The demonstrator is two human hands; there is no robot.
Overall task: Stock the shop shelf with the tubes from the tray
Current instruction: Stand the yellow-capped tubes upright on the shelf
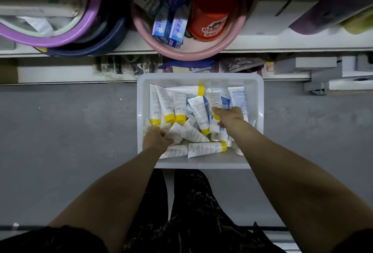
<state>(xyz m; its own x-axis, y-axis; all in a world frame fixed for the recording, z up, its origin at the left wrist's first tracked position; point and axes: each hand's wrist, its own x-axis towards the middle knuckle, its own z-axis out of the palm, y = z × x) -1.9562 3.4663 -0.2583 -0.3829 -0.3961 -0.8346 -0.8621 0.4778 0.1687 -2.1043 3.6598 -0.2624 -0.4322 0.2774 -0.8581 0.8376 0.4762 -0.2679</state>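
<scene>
Head camera looks down into a white rectangular plastic tray (260, 95) on the grey floor (70, 127), heaped with white yellow-capped tubes (198, 111). Fingers of the left hand (156, 141) curl round some tubes at the near-left corner. Those of the right hand (230, 116) grip a blue-printed tube (224, 101).

A single head-worn wide-angle camera looks almost straight down, from close above, onto the white tray (199, 77). The shelf (282, 44) lies beyond the tray; the wearer's legs (191, 202) lie nearer than it.

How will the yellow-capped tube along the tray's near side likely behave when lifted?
The yellow-capped tube is probably light and slightly squashy, given its small plastic body and flat crimped end. That flat end should stop it rolling.
</scene>
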